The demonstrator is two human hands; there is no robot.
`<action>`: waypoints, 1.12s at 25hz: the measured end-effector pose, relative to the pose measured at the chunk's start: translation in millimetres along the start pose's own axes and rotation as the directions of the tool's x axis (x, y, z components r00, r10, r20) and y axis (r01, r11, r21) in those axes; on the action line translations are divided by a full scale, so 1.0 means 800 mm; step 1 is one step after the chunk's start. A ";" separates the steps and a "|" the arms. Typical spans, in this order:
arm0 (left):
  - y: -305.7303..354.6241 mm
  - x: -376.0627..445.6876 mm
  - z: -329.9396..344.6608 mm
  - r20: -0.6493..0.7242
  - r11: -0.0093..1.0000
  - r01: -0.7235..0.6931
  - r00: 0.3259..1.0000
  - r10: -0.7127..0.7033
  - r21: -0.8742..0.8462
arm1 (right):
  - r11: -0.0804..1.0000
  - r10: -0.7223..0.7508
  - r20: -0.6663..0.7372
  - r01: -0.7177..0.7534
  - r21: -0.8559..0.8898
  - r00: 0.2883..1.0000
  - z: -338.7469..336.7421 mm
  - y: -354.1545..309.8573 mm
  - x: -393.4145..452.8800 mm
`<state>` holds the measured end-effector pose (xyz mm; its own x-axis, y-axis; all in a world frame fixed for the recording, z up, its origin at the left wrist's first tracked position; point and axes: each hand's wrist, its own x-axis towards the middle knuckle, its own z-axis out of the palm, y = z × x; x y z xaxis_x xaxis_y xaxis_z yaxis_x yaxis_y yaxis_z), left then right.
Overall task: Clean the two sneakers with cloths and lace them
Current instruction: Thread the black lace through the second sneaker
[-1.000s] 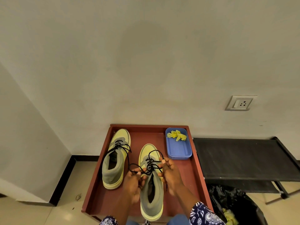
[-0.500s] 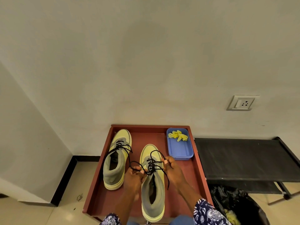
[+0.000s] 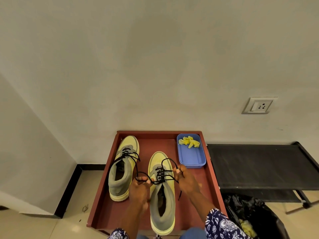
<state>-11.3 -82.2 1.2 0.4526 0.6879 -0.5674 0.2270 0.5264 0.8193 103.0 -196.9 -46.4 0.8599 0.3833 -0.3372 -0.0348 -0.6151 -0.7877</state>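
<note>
Sleeves [image 3: 222, 225]: blue with white floral print, nearest the camera, at the near rim of the tray.
Tray [image 3: 211, 180]: reddish-brown, shallow rim, set on the floor against the wall; bears both sneakers and the tub.
Near sneaker [image 3: 162, 204]: yellow and grey, toe toward the wall, heel at the near rim of the tray, right of centre; black lace threaded through the eyelets.
Left hand [image 3: 139, 192]: just left of the near sneaker, fingertips pinching a small loop of the black lace; knuckles curled.
Right hand [image 3: 187, 180]: just right of the near sneaker, fingertips pinching a larger loop of the same lace, arched over the toe.
Lace [image 3: 164, 175]: taut between both hands across the tongue of the near sneaker; one loose end hanging past the right wrist onto the tray.
Far sneaker [image 3: 123, 168]: same colours, left half of the tray, toe toward the wall, laced, lace ends trailing toward the left hand.
Tub [image 3: 193, 157]: blue, rectangular, far right corner of the tray.
Cloths [image 3: 189, 142]: yellow, crumpled, at the far end of the tub.
Bin bag [image 3: 255, 214]: black, right of the tray, yellow scraps inside.
Bench [image 3: 259, 166]: black, low, right of the tray.
Socket [image 3: 259, 105]: white, on the wall, above the bench.
</note>
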 end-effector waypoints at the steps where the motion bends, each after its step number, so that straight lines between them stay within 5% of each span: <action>1: -0.001 0.001 0.000 -0.002 1.000 0.004 1.000 -0.004 0.003 | 0.999 0.028 -0.006 -0.028 0.028 1.000 -0.002 -0.005 -0.004; 7: 0.000 -0.004 -0.013 0.126 0.977 -0.167 0.980 0.151 0.133 | 0.974 0.194 -0.016 -0.190 0.124 0.981 -0.004 -0.026 -0.010; 11: -0.004 0.005 -0.031 0.078 0.991 -0.095 0.993 0.088 0.095 | 0.966 0.227 -0.054 -0.218 0.136 0.972 -0.014 -0.036 -0.016; 15: -0.003 0.015 -0.043 0.004 0.963 -0.186 0.982 0.189 0.195 | 0.984 0.105 -0.118 -0.120 -0.129 0.987 -0.025 -0.040 -0.033; 17: -0.001 0.007 -0.040 0.109 0.850 -0.373 0.927 0.360 0.372 | 0.940 -0.114 -0.082 0.080 -0.332 0.990 -0.028 -0.047 -0.043; 19: 0.003 -0.005 -0.029 0.286 0.647 -0.565 0.823 0.491 0.512 | 0.807 -0.329 0.101 0.335 -0.487 0.939 -0.028 -0.061 -0.051; 21: 0.004 -0.009 -0.019 0.466 0.349 -0.657 0.735 0.493 0.668 | 0.652 -0.404 0.312 0.510 -0.562 0.860 -0.026 -0.071 -0.055; 23: 0.004 -0.012 -0.013 0.521 0.102 -0.603 0.752 0.404 0.791 | 0.545 -0.401 0.412 0.574 -0.611 0.818 -0.026 -0.072 -0.052; 28: 0.012 -0.017 -0.009 0.536 -0.052 -0.549 0.785 0.311 0.834 | 0.406 -0.449 0.394 0.576 -0.709 0.802 -0.030 -0.061 -0.047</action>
<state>-21.3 -83.1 16.8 0.8881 0.4356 -0.1469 0.4589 -0.8219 0.3374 84.5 -197.7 17.3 0.5041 0.8552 -0.1202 0.8427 -0.5176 -0.1483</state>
